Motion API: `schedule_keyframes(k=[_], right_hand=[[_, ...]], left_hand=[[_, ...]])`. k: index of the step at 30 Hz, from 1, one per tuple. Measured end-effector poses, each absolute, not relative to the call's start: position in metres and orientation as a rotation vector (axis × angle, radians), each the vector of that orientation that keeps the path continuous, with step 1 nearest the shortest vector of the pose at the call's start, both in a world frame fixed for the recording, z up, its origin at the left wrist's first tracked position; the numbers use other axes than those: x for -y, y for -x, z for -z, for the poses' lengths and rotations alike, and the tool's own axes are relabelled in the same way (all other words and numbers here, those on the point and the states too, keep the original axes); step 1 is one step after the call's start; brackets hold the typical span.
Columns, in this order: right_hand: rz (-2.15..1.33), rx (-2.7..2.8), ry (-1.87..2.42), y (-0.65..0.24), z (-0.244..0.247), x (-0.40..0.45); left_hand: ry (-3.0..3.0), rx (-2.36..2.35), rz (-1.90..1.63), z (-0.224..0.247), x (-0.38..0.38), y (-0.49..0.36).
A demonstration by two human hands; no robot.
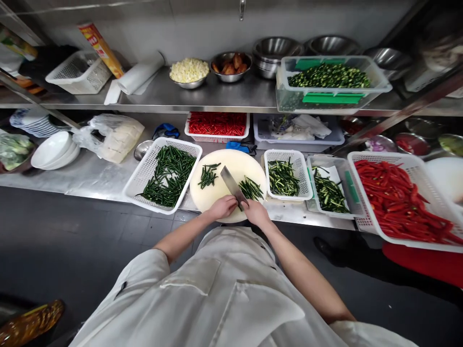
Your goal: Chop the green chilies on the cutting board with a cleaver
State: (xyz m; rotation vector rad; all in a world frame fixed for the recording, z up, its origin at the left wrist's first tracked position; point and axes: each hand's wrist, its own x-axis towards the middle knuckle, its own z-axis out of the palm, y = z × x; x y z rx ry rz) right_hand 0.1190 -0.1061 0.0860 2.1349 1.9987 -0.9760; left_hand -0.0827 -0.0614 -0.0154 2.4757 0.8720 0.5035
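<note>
My right hand grips a cleaver, its broad blade slanting up to the left over a round cream chopping board. On the board beside the blade, my left hand is closed with curled fingers; whatever they pinch is hidden. A small pile of whole green chillies lies at the board's left. To the right of the blade is a heap of cut green chillies. Left of the board, a white basket holds many whole green chillies. Split green chillies fill a smaller white basket on the right.
Further right stand a clear tub of cut green chillies and a basket of red chillies. Behind the board are a basket of cut red chillies and a grey tray. A steel shelf with bowls runs above.
</note>
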Motion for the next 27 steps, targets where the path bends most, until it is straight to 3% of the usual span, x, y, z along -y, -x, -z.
schedule_keyframes(k=[9,17,23,27], right_hand=[[1.215,-2.081,-1.975,-0.173,-0.083,0.174],[1.012,-1.941,-2.141,-0.174,-0.085,0.17],[0.963,-1.94,-2.129,-0.165,-0.085,0.166],[0.932,-1.945,-2.124,-0.163,-0.087,0.168]], left_hand=[[-2.291,-1.859,-0.696,-0.011,0.001,0.144],[-2.45,-1.42,-0.622,0.003,0.028,0.126],[-2.342,-1.739,-0.706,0.004,0.033,0.122],[-2.42,-1.277,-0.617,0.008,0.05,0.113]])
